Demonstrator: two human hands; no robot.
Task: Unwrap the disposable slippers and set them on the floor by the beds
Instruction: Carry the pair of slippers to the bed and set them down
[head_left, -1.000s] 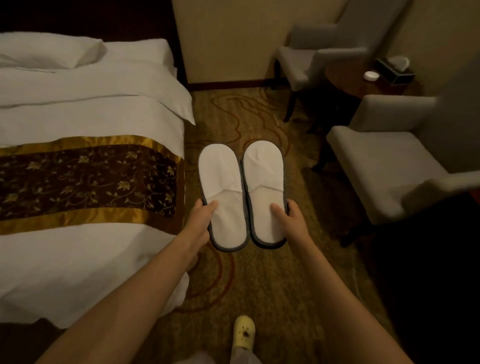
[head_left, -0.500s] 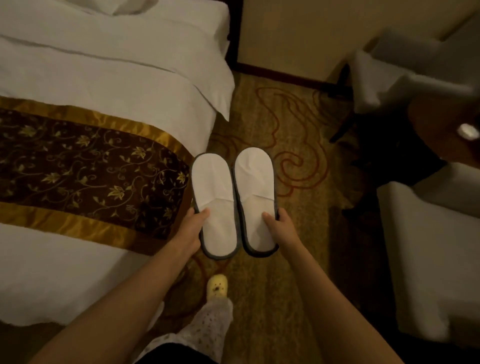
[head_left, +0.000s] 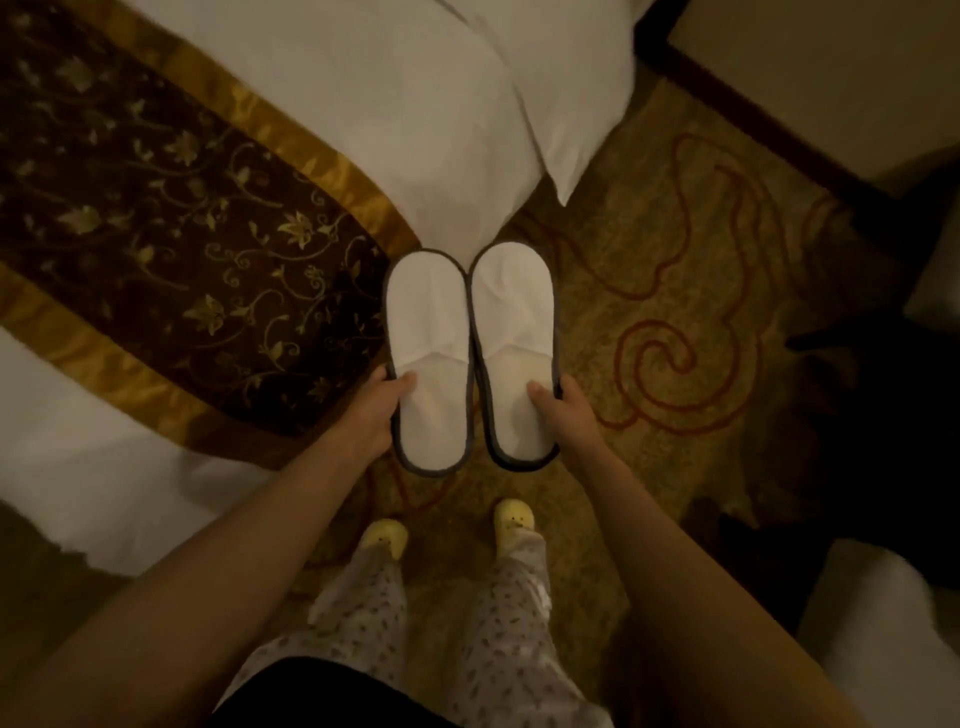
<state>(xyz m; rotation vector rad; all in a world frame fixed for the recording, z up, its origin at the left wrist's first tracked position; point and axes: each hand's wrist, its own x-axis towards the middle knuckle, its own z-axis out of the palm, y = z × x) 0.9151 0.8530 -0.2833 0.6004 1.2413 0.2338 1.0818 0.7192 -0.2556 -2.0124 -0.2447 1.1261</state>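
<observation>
Two flat white disposable slippers with grey trim are held side by side, toes pointing away from me, above the patterned carpet (head_left: 670, 291). My left hand (head_left: 371, 415) grips the heel end of the left slipper (head_left: 428, 332), thumb on top. My right hand (head_left: 563, 415) grips the heel end of the right slipper (head_left: 511, 322) the same way. No wrapper is visible on them. They hang right beside the edge of the bed (head_left: 415, 104), which has white linen and a brown and gold runner (head_left: 171, 249).
My own feet in yellow shoes (head_left: 511, 519) stand on the carpet just below the slippers. A dark skirting board and wall (head_left: 810, 78) run along the upper right. A pale armchair (head_left: 883, 639) sits at the lower right, with dark furniture above it.
The view has tilted further down and toward the bed, so my legs and both feet show now. The slippers stay gripped in both hands and sit closer to the bed edge.
</observation>
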